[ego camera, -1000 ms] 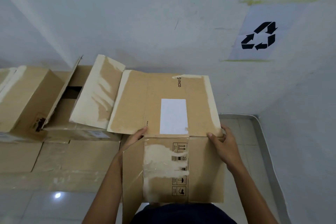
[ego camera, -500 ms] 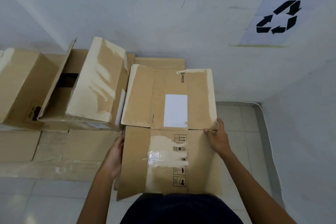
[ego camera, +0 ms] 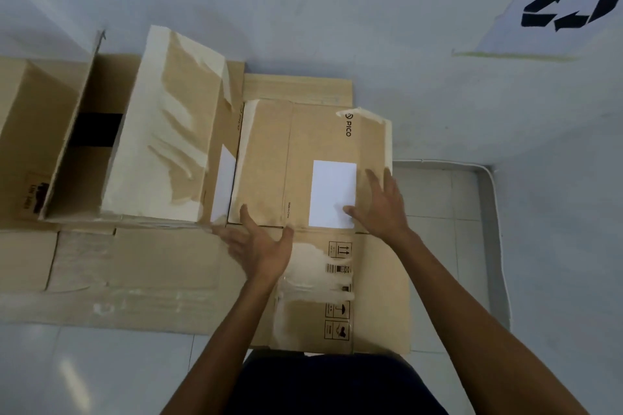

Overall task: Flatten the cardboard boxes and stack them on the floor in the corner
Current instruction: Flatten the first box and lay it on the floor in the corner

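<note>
On the corner floor: the flattened box (ego camera: 269,158) is laid against the wall, partly over flat cardboard (ego camera: 135,266) and just beside an open box (ego camera: 161,131) not yet collapsed.
Step in hand: the flattened box is judged to be pressed down onto the stack.
Left hand (ego camera: 261,246): fingers are spread and straight at the fold line; nothing is gripped.
Right hand (ego camera: 381,209): the palm is laid flat, fingers splayed beside the white label (ego camera: 332,192); nothing is held.
Next move: release is called for, then the open box is likely to be taken.
</note>
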